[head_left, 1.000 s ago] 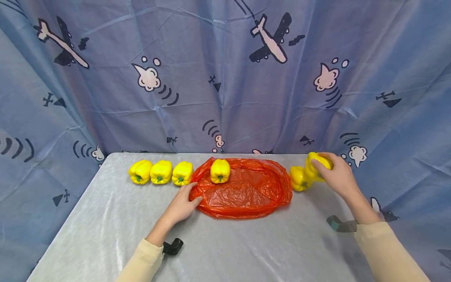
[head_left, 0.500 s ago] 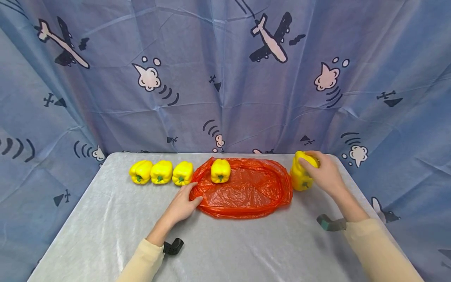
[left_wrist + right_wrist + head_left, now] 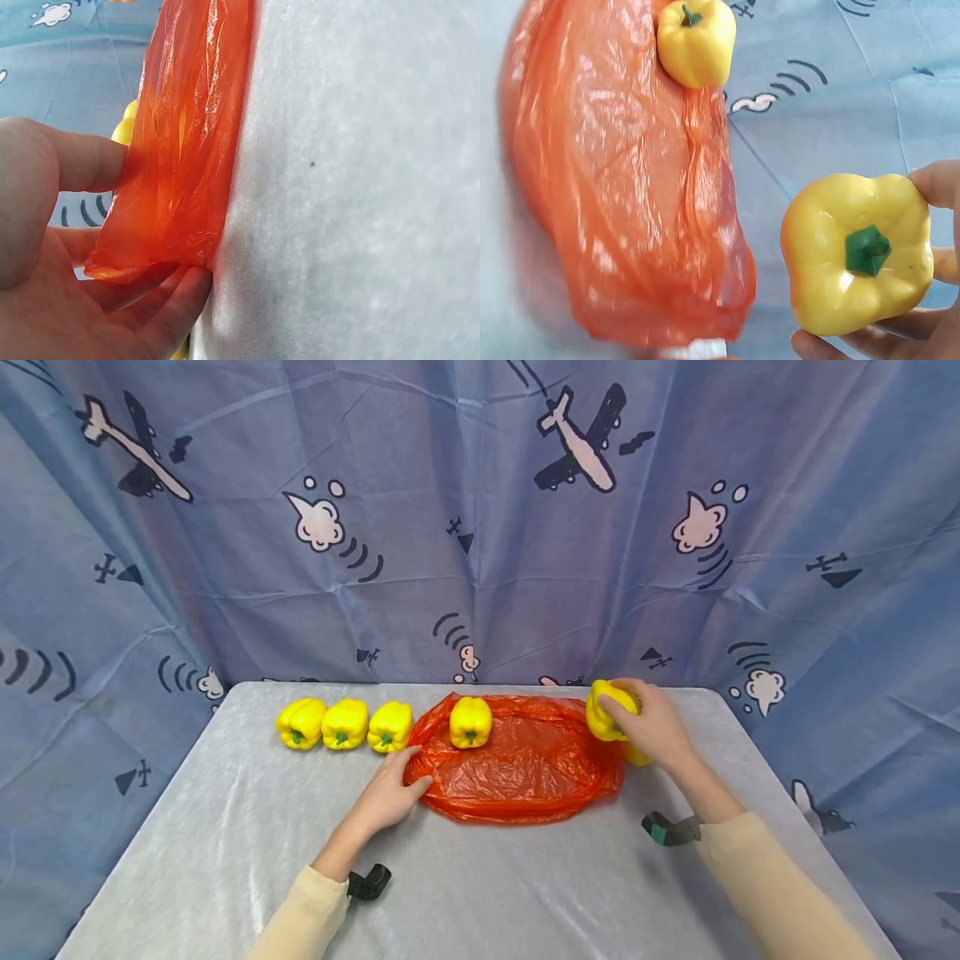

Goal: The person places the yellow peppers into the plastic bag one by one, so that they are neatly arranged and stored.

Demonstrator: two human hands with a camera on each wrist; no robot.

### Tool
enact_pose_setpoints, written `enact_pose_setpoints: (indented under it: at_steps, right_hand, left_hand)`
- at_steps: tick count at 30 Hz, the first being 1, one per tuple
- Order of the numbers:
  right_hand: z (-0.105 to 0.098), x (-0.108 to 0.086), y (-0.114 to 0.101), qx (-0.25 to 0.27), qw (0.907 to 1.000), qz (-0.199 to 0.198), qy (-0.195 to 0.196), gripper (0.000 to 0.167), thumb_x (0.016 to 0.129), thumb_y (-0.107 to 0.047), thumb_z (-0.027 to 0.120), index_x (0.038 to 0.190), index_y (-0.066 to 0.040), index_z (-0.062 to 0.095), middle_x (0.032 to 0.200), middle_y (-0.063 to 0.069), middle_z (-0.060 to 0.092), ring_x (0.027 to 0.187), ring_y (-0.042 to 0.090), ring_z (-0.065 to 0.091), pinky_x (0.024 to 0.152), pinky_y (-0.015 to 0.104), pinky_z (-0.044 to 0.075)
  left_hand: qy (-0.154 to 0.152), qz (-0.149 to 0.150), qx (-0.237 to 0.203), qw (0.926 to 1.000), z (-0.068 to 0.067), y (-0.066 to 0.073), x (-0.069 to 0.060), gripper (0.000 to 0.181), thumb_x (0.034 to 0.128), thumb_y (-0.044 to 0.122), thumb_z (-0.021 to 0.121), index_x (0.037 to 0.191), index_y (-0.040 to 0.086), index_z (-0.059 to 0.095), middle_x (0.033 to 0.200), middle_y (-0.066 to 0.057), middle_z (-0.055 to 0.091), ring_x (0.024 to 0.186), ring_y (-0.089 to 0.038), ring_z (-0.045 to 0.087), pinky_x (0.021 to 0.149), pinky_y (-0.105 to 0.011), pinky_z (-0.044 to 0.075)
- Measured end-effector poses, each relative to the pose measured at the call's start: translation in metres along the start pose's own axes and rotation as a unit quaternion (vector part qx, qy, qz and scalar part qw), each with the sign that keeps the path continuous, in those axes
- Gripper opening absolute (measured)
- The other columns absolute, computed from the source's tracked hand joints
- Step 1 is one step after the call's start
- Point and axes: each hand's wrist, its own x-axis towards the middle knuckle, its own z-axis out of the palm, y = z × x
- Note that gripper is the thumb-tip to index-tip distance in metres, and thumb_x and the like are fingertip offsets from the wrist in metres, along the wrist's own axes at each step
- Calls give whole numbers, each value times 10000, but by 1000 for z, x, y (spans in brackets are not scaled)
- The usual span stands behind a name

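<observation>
Head view: the fingers of the right hand grip a yellow pepper, which appears lifted at the two-o'clock rim of the red bag. The fingers of the left hand stand wide and relaxed, touching the bag between eight and nine o'clock.

Status, judged by placement: early stage. A seated pepper rests within the bag's outline at ten o'clock. The yellow pepper is not yet set down. Four lie outside: a row of three peppers on the table beyond nine o'clock, and a covered pepper at three o'clock.

Visibility limits: the right hand and its load conceal most of the covered pepper. Clearance between load and bag cannot be determined. Whether the seated pepper bears on the bag's floor or rim is unclear.
</observation>
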Motion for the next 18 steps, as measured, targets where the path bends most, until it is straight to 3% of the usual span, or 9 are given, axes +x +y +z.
enact_pose_setpoints:
  at_steps: [7, 18]
  right_hand:
    - [18, 7, -13, 41, 9999, -162, -44, 632, 1012, -507, 551, 1420, -24, 525, 1258, 224, 558, 1041, 353, 520, 853, 464, 461]
    - [49, 21, -33, 301, 9993, -208, -92, 639, 997, -535, 571, 1430, -67, 526, 1248, 187, 555, 1024, 328, 527, 834, 432, 494]
  left_hand:
    - [35, 83, 26, 10000, 1, -1, 1, 590, 966, 208, 668, 1479, -5, 468, 1491, -253, 454, 1402, -417, 414, 1156, -567, 317]
    - [-8, 50, 22, 10000, 0, 0, 0, 589, 972, 207, 661, 1486, 1, 461, 1503, -245, 445, 1412, -413, 402, 1157, -572, 313]
